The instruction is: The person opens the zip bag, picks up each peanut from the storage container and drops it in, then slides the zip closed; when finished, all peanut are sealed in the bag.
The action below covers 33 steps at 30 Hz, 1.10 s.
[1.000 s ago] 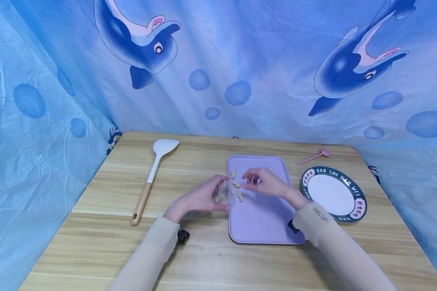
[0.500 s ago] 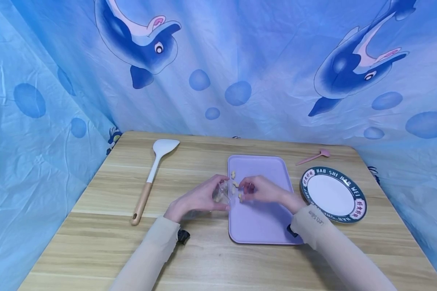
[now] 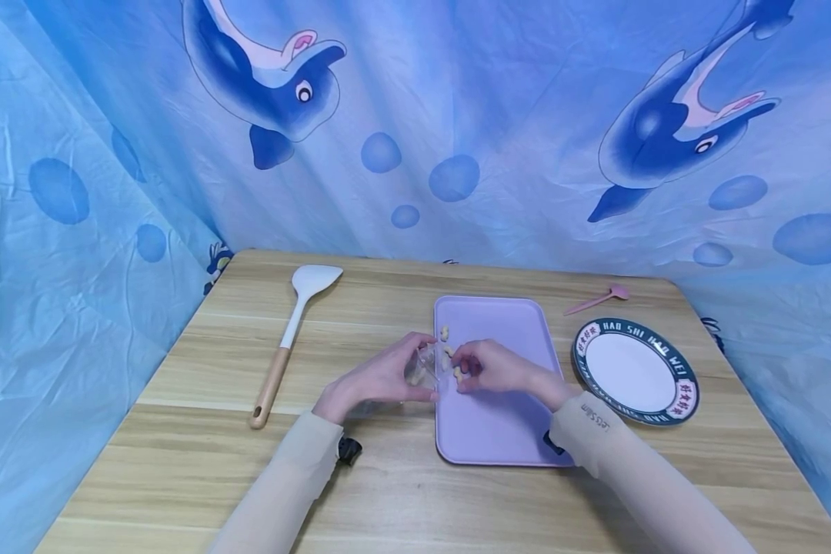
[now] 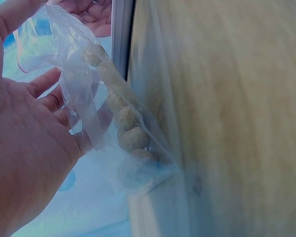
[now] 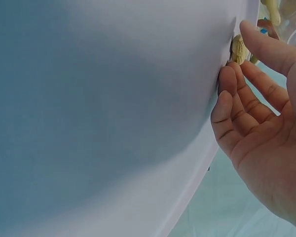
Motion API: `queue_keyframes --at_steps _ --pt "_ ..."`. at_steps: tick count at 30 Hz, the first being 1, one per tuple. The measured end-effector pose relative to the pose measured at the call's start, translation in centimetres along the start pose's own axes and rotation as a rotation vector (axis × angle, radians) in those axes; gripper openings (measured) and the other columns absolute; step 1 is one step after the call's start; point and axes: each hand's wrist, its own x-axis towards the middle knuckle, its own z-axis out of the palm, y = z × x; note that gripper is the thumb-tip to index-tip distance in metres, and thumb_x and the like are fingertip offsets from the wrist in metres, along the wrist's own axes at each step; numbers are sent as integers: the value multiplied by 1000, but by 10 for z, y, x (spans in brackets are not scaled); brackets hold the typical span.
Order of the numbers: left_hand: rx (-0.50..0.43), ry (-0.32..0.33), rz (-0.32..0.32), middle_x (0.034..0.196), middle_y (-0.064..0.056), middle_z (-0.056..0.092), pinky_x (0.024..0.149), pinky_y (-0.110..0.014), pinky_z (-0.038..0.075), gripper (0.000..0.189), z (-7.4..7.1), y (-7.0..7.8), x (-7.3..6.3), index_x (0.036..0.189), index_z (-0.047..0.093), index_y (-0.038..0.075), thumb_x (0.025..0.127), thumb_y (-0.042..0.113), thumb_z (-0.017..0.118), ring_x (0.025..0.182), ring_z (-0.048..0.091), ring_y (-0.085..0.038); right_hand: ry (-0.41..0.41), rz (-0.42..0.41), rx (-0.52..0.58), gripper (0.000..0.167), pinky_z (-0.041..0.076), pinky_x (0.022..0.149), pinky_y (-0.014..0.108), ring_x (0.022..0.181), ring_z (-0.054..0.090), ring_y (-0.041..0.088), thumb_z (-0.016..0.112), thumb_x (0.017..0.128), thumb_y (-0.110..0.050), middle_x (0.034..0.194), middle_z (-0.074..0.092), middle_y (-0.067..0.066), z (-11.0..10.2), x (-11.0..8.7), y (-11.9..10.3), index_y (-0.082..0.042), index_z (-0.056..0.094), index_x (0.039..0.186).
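Observation:
My left hand (image 3: 382, 375) holds a clear plastic bag (image 3: 424, 366) at the left rim of the lilac tray (image 3: 502, 431), thumb and fingers spread apart around its mouth. Through the film in the left wrist view, several peanuts (image 4: 130, 133) show low in the bag (image 4: 44, 42). On the tray, my right hand (image 3: 504, 368) has its thumb and fingertips around one peanut (image 5: 239, 49), near the left rim. Two other peanuts lie farther up along that rim, the farthest peanut (image 3: 445, 333) closest to the tray's back corner.
Left of the tray lies a white spatula (image 3: 303, 288) with a wooden handle. To the right stands a white plate (image 3: 630, 369) with a green lettered rim, and behind it rests a small pink spoon (image 3: 599, 298). A blue dolphin-print curtain (image 3: 415, 115) surrounds the wooden table (image 3: 201, 462).
My right hand has come down and toward the front of the tray, and its fingers have closed in around the nearest peanut. The left hand and bag have stayed in place.

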Motion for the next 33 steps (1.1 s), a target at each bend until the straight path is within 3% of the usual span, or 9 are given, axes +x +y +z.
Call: queue_keyframes --at_steps 20,33 --pt "-2 -7 -9 144 -6 48 110 -38 37 95 0 2 -1 149 37 7 74 38 88 131 47 -22 37 18 -15 28 52 70 26 76 59 10 83 80 -9 85 66 1 -3 -3 0 -1 71 104" --pt "-22 -7 1 144 -8 47 110 -40 37 98 -2 1 -2 149 36 6 73 39 88 131 47 -23 52 -5 -25 27 54 71 33 76 60 9 80 83 -10 86 64 -6 -21 -4 -20 0 71 107"
